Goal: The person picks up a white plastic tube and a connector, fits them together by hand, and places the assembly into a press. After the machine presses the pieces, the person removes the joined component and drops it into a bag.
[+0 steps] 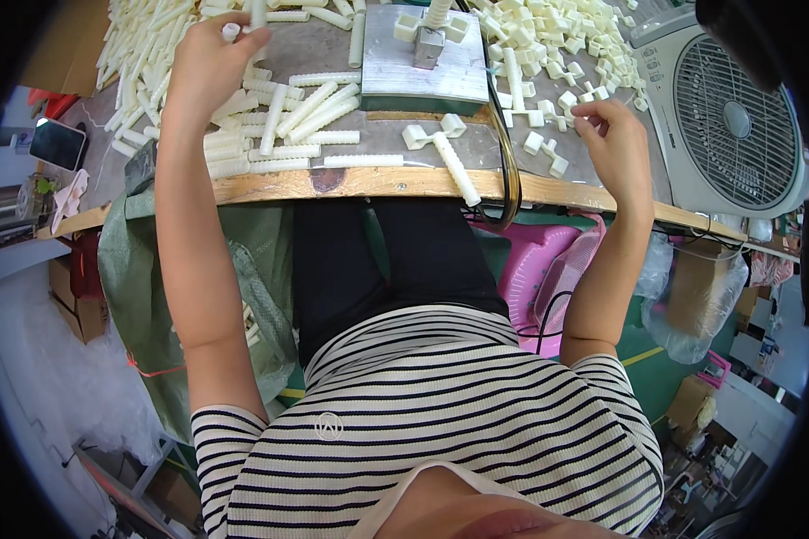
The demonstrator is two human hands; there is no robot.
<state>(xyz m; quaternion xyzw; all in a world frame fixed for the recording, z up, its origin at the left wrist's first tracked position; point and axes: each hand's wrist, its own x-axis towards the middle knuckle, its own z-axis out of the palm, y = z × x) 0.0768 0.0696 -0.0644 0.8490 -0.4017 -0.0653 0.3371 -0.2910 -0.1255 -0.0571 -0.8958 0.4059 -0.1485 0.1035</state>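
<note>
My left hand [214,61] is closed at the far left over the pile of ribbed white plastic tubes [139,54]. A tube's round end [231,32] pokes out between its fingers, and another tube [259,13] stands at the fingertips. At the right, my right hand [618,144] has its thumb and forefinger bent together at a small white plastic connector [567,101] with square cup ends. Between the hands, a metal block [386,76] carries an upright post [428,49], on which a connector with a tube sits. A joined tube and connector [451,157] lies in front.
More connectors [548,36] are heaped at the back right, beside a grey box fan [735,117]. Dark cables [510,162] hang over the wooden table edge [368,182]. A phone [58,144] lies far left. Below are a green woven sack [135,269] and a pink basket [535,260].
</note>
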